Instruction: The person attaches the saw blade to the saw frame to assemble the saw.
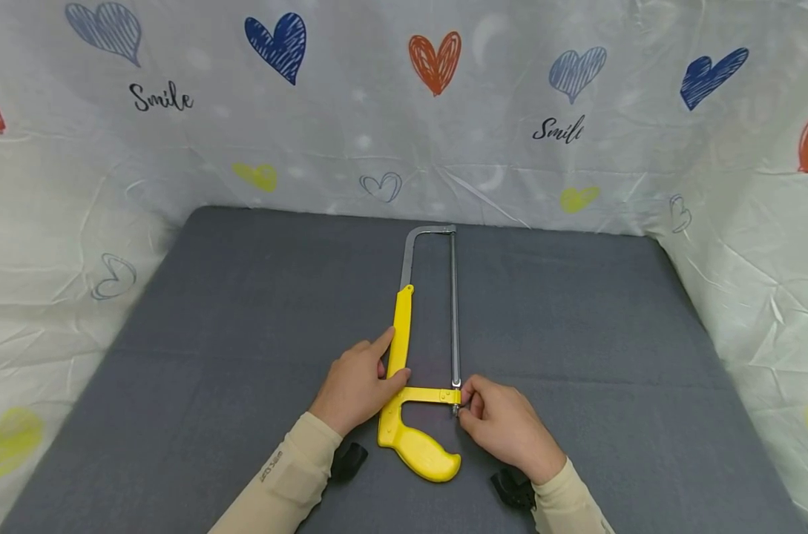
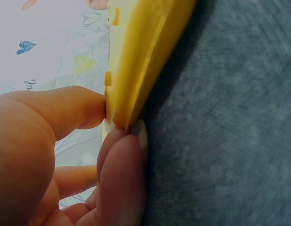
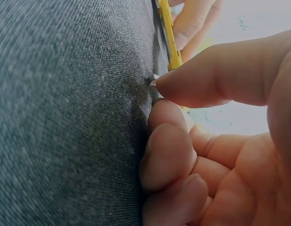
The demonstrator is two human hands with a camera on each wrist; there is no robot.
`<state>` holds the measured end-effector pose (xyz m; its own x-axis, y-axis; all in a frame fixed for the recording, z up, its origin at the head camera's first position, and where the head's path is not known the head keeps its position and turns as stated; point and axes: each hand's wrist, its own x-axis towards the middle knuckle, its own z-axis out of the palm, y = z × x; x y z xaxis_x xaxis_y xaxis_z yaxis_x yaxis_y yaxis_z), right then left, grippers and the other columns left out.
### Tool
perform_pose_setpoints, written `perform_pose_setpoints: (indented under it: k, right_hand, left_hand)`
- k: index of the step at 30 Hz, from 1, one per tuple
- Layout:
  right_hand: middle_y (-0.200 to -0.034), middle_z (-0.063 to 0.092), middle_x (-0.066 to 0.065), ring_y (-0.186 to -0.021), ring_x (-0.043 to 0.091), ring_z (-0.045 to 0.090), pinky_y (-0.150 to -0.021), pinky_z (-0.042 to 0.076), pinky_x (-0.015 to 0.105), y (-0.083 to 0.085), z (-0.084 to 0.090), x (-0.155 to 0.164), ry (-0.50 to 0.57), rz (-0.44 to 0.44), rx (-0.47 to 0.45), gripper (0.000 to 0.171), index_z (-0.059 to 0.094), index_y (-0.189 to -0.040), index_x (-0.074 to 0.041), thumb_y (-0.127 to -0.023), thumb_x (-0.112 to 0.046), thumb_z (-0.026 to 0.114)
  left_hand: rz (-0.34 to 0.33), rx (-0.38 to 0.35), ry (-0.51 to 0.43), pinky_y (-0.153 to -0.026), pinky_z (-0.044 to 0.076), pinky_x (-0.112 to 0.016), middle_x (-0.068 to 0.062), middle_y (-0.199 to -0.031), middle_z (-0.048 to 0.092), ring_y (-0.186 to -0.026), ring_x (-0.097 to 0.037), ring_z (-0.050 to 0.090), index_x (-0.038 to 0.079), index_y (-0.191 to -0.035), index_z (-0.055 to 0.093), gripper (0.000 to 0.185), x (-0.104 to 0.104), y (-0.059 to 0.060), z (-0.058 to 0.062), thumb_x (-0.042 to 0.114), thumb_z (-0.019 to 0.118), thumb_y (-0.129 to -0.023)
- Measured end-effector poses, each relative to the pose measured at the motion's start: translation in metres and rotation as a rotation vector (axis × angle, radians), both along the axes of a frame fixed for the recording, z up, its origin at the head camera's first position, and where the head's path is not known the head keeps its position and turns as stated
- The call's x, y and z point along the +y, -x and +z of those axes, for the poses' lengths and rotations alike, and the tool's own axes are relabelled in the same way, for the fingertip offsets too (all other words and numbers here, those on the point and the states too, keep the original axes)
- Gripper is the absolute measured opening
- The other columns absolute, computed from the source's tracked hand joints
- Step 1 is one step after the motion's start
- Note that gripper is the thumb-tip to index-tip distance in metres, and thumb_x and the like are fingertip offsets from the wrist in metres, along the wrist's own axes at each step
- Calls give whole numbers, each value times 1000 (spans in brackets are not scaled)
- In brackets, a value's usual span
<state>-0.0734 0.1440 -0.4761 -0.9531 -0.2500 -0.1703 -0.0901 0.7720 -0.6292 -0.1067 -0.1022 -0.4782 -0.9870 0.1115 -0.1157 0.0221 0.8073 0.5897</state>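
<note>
A hacksaw (image 1: 420, 445) with a yellow handle and silver front frame lies flat on the grey cloth, its handle toward me. My left hand (image 1: 359, 382) grips the yellow back of the frame, thumb on top; in the left wrist view, the thumb and fingertips pinch its edge (image 2: 136, 70). At the near end of the blade bar (image 1: 454, 311), my right hand (image 1: 507, 424) has thumb and curled fingers at the small metal tension screw (image 1: 455, 409). The right wrist view shows the thumb tip against a bit of this metal (image 3: 153, 82); the fingers mostly hide it.
Grey cloth (image 1: 243, 297) covers the table. A white curtain (image 1: 350, 119) printed with hearts and "Smile" hangs behind and along both sides. Dark wrist devices (image 1: 349, 461) sit under both forearms, close to the cloth.
</note>
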Motion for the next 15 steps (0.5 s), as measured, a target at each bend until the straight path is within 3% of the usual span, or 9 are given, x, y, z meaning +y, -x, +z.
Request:
perform_pose_setpoints:
  k: [6,15]
  right_hand:
    - [-67,54,-10,-52,7,47,-52,38,25,0,0,1,4,14,0,13,68,-97,-20,-91,-11,75]
    - [-68,57,-9,-50,10,47,-50,38,26,-1,1,0,32,-3,-64,11,66,-96,-21,-91,-23,76]
  left_hand:
    - [2,-9,-1,-58,39,-27,-3,-81,52,-64,-16,47,13,-164,48,80,0,0,1,39,81,-96]
    - [-5,-12,0,-57,39,-27,-3,-81,53,-63,-16,47,13,-165,47,81,-1,0,0,40,81,-96]
